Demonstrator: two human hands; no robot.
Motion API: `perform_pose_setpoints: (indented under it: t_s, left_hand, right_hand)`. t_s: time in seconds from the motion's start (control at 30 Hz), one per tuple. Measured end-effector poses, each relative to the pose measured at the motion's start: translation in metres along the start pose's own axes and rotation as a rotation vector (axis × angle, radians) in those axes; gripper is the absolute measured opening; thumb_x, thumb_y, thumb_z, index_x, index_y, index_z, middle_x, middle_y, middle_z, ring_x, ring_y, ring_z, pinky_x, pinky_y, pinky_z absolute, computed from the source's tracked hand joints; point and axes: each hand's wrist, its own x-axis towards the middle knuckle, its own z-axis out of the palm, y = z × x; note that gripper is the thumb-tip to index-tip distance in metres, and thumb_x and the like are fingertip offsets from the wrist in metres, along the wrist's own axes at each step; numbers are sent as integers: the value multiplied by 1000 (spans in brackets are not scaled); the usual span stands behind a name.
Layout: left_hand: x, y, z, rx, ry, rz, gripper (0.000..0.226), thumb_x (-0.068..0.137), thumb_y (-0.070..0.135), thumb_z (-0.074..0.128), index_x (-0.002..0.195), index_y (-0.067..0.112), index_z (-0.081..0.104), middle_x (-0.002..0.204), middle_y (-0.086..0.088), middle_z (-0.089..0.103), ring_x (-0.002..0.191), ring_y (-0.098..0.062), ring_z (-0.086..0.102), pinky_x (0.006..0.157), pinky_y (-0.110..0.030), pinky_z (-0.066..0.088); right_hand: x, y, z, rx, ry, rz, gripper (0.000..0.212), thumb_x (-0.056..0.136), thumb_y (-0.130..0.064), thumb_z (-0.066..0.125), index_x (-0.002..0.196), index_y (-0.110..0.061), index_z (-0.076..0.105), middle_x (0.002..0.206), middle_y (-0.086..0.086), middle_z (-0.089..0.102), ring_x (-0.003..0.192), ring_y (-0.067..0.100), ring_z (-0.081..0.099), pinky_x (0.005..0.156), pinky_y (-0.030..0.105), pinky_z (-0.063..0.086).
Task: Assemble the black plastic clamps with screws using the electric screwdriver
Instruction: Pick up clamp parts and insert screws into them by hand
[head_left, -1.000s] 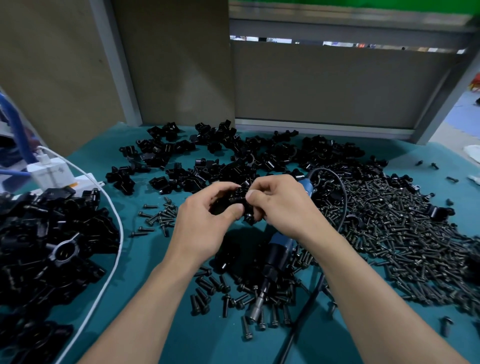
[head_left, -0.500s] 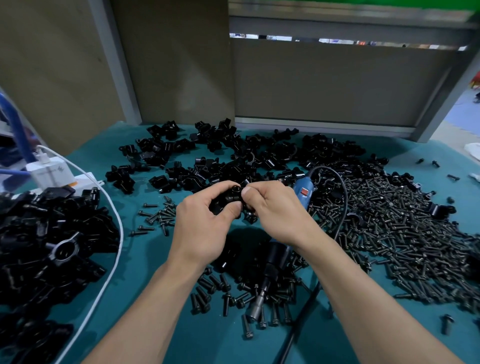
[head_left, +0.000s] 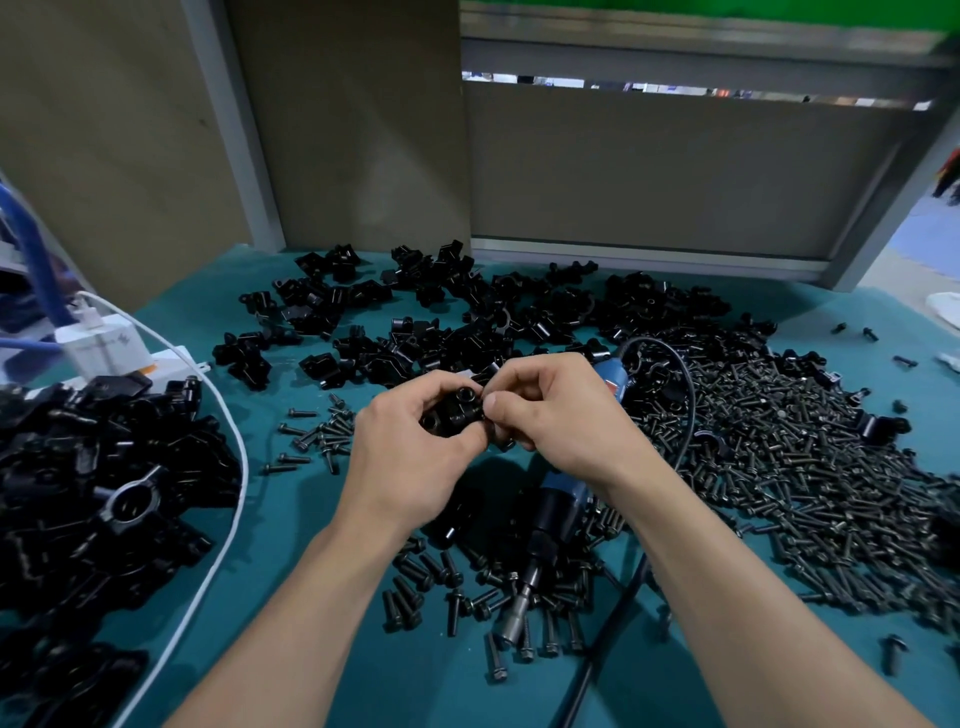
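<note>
Two bare hands meet above the teal worktop: the left hand pinches a small, light, rigid black clamp by its flat sides, while the right hand closes fingertips on its edge, likely seating a screw; the electric screwdriver lies below.

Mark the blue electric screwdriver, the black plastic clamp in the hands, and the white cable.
blue electric screwdriver (head_left: 558, 512): head view, on its body.
black plastic clamp (head_left: 454, 413): head view, on its top face.
white cable (head_left: 228, 499): head view, on its curve.
</note>
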Motion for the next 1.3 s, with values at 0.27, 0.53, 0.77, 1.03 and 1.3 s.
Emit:
perform_pose_setpoints:
  t_s: [0.27,0.53,0.77,1.03,1.3]
  left_hand:
    - [-3,3,-1,22,43,9,43,68,11,88,80,49,74,74,27,71,62,3,68,47,-9,46]
    - [-4,4,-2,31,8,16,55,67,3,90,83,53,72,78,30,71,67,6,69,50,-6,45]
    - [-3,7,-2,45,-36,-19,48,68,12,91,85,53,74,75,27,72,69,5,69,52,-8,47]
    - [0,8,-4,17,-34,-152,54,66,11,93,74,60,72,67,20,73,50,-1,66,41,-16,46]
    - [4,8,-6,10,-33,-223,38,61,18,96,71,49,77,66,17,73,51,2,63,43,-21,48]
  right_hand:
    - [-1,-1,8,-150,-11,-24,28,99,-19,64,71,-19,67,57,-3,60,49,5,44,51,23,36]
    - [-5,-8,9,-276,-42,-6,51,105,-28,49,57,-18,35,53,-6,34,49,10,28,48,28,25]
    - [-2,-3,10,-169,-25,67,51,104,-38,52,58,-17,54,47,-7,50,43,7,41,47,22,36]
    - [-1,-3,15,-305,-11,-67,39,105,-30,55,72,-10,58,56,-3,51,51,8,41,54,30,37]
    - [-4,-5,15,-224,-51,-110,27,102,-18,57,76,-24,58,56,-4,60,51,5,47,53,24,39]
